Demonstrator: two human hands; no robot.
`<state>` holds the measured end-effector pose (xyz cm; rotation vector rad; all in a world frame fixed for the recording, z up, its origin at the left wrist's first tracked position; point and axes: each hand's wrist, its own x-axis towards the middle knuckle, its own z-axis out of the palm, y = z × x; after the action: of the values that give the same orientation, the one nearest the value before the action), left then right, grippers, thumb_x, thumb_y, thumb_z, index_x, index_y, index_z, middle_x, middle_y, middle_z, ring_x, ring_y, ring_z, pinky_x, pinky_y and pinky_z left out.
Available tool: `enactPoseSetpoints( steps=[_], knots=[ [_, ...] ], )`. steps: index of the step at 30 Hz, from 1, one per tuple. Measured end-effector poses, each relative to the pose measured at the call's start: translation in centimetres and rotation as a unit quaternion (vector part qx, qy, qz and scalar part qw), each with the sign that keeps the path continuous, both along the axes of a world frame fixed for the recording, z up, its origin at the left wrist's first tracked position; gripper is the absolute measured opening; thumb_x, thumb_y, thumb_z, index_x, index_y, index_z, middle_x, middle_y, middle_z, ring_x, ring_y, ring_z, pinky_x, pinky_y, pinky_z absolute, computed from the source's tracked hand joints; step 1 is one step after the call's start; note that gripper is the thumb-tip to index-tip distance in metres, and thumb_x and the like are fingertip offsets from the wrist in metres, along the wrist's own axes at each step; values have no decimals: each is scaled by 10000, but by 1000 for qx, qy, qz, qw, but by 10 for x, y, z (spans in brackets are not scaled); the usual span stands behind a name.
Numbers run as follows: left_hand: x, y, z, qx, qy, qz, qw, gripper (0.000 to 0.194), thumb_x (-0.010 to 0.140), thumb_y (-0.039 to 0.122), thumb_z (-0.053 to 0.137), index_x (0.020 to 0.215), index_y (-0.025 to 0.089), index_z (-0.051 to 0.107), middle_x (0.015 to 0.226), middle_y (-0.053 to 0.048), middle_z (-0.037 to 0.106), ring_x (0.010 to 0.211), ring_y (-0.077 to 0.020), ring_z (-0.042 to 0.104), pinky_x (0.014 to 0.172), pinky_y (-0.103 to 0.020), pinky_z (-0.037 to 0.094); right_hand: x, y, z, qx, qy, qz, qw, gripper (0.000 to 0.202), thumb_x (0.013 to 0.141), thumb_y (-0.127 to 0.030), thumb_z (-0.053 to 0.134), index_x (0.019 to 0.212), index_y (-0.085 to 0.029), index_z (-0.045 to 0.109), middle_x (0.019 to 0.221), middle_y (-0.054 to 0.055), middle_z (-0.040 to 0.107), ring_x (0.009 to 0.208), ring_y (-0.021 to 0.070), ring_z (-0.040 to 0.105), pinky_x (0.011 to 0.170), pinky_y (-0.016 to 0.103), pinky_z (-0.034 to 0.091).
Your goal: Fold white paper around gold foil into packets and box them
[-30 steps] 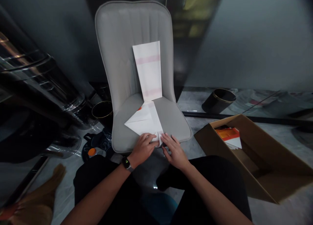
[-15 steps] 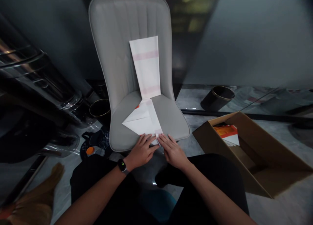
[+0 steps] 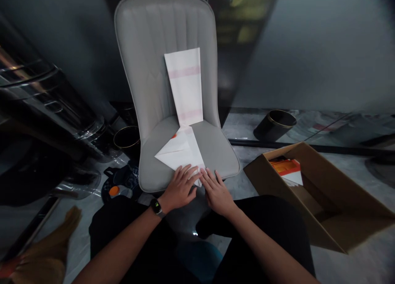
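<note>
Flat and unclenched, your left hand [image 3: 182, 187] and right hand [image 3: 218, 195] lie side by side with their fingers on the white paper [image 3: 175, 150], pressing from above rather than clasping it; whether your right thumb is tucked beneath, you cannot tell from this view. That paper lies on the seat of the grey chair [image 3: 138, 49], its near end under your fingertips at the chair's front edge, its pointed corner towards the chair's left side, and its upper length, crossed by two pale pink bands, leaning on the chair's back. Your step in hand looks like flattening a fold at the near end; the next move seems to call for even pressure along that crease, with the rest of the sheet held from slipping. As for writing, you can read no brand anywhere: the watch [image 3: 156, 207] on your left wrist glows with green marks too small to make out, the dark blue bag [image 3: 123, 175] left of the chair bears blurred pale lettering, and the orange-printed paper [image 3: 285, 167] inside the cardboard box [image 3: 277, 199] right of the chair gives no legible word.
</note>
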<state>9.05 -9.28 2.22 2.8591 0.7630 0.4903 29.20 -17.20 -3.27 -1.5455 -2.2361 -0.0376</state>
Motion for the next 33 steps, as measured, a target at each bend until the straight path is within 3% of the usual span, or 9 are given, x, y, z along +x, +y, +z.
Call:
enactPoseSetpoints(
  steps=[3, 7, 12, 18, 21, 24, 27, 29, 33],
  knots=[
    [1, -1, -1, -1, 39, 6, 999, 696, 928, 197, 524, 1590, 212, 311, 1648, -85, 358, 1559, -318, 207, 1253, -578, 184, -2, -3, 2, -8, 1, -9, 1000, 936, 831, -27, 469, 1657, -151, 48, 1673, 134, 274, 1559, 334, 214, 1223, 651, 259],
    [0, -1, -5, -4, 65, 24, 998, 714, 921, 237, 536, 1595, 197, 304, 1676, -74, 306, 1561, -328, 202, 1253, -561, 179, 2, -13, 7, -18, -4, -9, 1000, 874, 857, -30, 468, 1653, -227, 167, 1671, 112, 296, 1552, 332, 242, 1217, 681, 230],
    [0, 0, -6, 3, 80, 26, 996, 715, 928, 253, 530, 1598, 171, 297, 1683, -83, 284, 1558, -327, 212, 1257, -548, 171, 10, -24, 11, -40, -46, 8, 998, 862, 819, -34, 579, 1592, -343, 357, 1684, 103, 262, 1535, 395, 265, 1174, 746, 226],
    [-5, 3, -8, 24, 120, 15, 992, 717, 961, 283, 495, 1613, 114, 248, 1704, -88, 215, 1580, -318, 125, 1273, -528, 122, 18, -26, 17, -75, -78, 38, 993, 889, 795, -128, 711, 1589, -326, 364, 1693, 147, 215, 1537, 434, 227, 1163, 768, 184],
    [-12, 4, -7, 31, 134, 3, 990, 688, 990, 291, 466, 1617, 119, 240, 1705, -77, 208, 1582, -309, 118, 1276, -513, 122, 24, -26, 22, -87, -48, 60, 993, 773, 858, -207, 683, 1571, -308, 404, 1693, 127, 236, 1548, 409, 214, 1180, 738, 194],
    [-18, 5, -5, 37, 129, 0, 991, 682, 1001, 286, 470, 1621, 132, 230, 1698, -78, 231, 1579, -309, 141, 1269, -522, 148, 28, -20, 25, -67, 36, 30, 997, 552, 981, -225, 542, 1525, -282, 470, 1578, 103, 483, 1490, 317, 385, 1189, 642, 288],
    [-19, 4, -5, 43, 105, -1, 994, 664, 1007, 285, 494, 1612, 144, 260, 1679, -87, 287, 1569, -314, 189, 1253, -537, 201, 26, -7, 26, -12, 118, -11, 993, 425, 1017, -203, 494, 1431, -265, 569, 1339, 93, 693, 1306, 276, 583, 1119, 547, 409],
    [-17, 4, -6, 45, 80, 3, 996, 605, 1016, 288, 505, 1583, 158, 339, 1645, -93, 364, 1552, -314, 250, 1241, -543, 240, 23, 3, 24, 12, 123, -8, 992, 422, 980, -173, 539, 1388, -253, 608, 1321, 98, 697, 1257, 280, 604, 1090, 520, 438],
    [-11, 5, -9, 51, 12, 15, 999, 435, 1018, 246, 520, 1449, 184, 536, 1515, -93, 552, 1473, -300, 416, 1206, -543, 322, 20, 16, 16, 21, 72, 13, 997, 528, 888, -135, 642, 1402, -253, 604, 1420, 96, 636, 1323, 321, 542, 1132, 583, 387]
  ],
)
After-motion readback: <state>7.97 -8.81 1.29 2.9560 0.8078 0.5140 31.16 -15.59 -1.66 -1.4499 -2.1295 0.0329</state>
